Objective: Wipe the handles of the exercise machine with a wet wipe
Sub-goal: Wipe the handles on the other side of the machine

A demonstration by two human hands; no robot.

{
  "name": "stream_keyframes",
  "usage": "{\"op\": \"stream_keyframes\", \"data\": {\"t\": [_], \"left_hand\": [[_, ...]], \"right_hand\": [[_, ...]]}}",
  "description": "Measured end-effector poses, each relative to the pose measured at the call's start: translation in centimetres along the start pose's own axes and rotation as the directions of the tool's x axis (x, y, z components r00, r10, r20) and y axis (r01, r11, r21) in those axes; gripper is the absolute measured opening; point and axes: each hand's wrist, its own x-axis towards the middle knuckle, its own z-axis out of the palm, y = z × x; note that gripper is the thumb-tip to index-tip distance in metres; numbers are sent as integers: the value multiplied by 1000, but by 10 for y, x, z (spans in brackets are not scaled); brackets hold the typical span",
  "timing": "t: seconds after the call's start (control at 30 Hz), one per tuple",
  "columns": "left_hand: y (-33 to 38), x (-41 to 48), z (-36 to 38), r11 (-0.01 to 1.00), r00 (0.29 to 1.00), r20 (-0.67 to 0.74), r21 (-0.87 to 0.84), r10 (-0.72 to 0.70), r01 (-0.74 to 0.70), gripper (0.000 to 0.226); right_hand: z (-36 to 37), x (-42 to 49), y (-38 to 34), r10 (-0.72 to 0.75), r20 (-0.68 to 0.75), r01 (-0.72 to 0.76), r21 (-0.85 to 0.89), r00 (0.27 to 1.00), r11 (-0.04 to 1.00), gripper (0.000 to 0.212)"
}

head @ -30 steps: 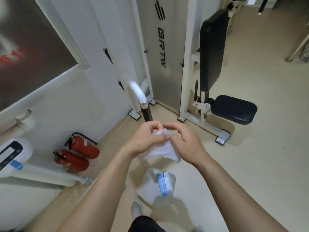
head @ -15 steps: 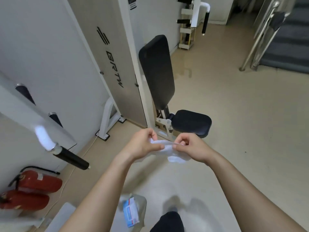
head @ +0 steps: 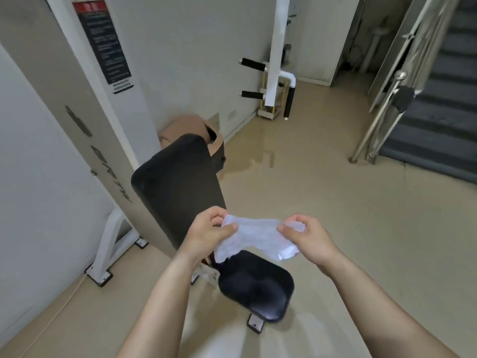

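A white wet wipe (head: 258, 237) is stretched out between both hands, above the machine's black seat (head: 255, 290). My left hand (head: 209, 232) pinches its left corner and my right hand (head: 307, 235) pinches its right corner. The black backrest (head: 178, 189) rises just behind my hands. Farther back, a white arm of the exercise machine (head: 277, 47) carries black grips: an upper horizontal handle (head: 253, 64), a lower horizontal handle (head: 252, 94) and a vertical handle (head: 289, 100). All three handles are well out of reach of my hands.
The machine's tall beige weight-stack cover (head: 77, 104) stands at the left with a white base frame (head: 108, 249) on the floor. A brown bin (head: 191, 130) sits behind the backrest. A steel stair railing (head: 387, 99) and grey stairs (head: 444, 104) are at the right. A wet patch (head: 258, 158) marks the floor.
The view has swung right and up: fire extinguishers, near handle and wipe packet have left the frame, and far handles came closer. My hands have spread the wipe wider.
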Motion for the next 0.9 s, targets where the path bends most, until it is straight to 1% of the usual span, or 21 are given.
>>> {"op": "stream_keyframes", "data": {"t": [0.1, 0.17, 0.27, 0.33, 0.43, 0.53, 0.6, 0.63, 0.7, 0.8, 0.87, 0.9], "left_hand": [[30, 66, 30, 999, 999, -33, -46, -27, 25, 10], [47, 111, 50, 997, 997, -61, -67, -51, 47, 9], [70, 179, 83, 998, 990, -125, -48, -57, 51, 16], [83, 228, 109, 999, 979, -198, -29, -51, 46, 17], [106, 302, 149, 999, 944, -329, -20, -34, 29, 18], [135, 368, 192, 1000, 893, -450, -18, 3, -12, 17], [153, 404, 217, 999, 866, -498, 2, 33, -37, 15], [162, 422, 228, 999, 859, -510, 3, 34, -38, 14], [176, 456, 244, 1000, 862, -507, -26, -8, -6, 16], [191, 506, 255, 989, 899, -428, -143, -92, 33, 18], [197, 537, 255, 985, 923, -370, -164, -102, 43, 17], [198, 554, 254, 983, 924, -366, -177, -108, 45, 15]], "right_hand": [[-51, 64, -9, -3, 10, 2, 75, 1000, 997, 16], [-84, 108, -12, -2, 50, -5, 141, 999, 990, 20], [-129, 173, -12, -5, 81, -9, 179, 997, 984, 4], [-160, 219, -11, -1, 63, -11, 192, 998, 981, 7], [-207, 292, -9, -21, 61, 7, 228, 998, 974, 13], [-253, 367, -13, 0, 49, -12, 243, 999, 970, 18], [-278, 411, -19, -3, 70, -14, 240, 998, 971, 18], [-290, 433, -24, -2, 78, -17, 242, 997, 970, 18], [-310, 476, -31, 8, 78, -27, 252, 997, 967, 17], [-330, 544, -38, 18, 91, -42, 265, 996, 963, 20], [-334, 590, -38, 27, 93, -51, 264, 995, 963, 17], [-335, 612, -38, 26, 91, -48, 252, 996, 966, 15]]}}
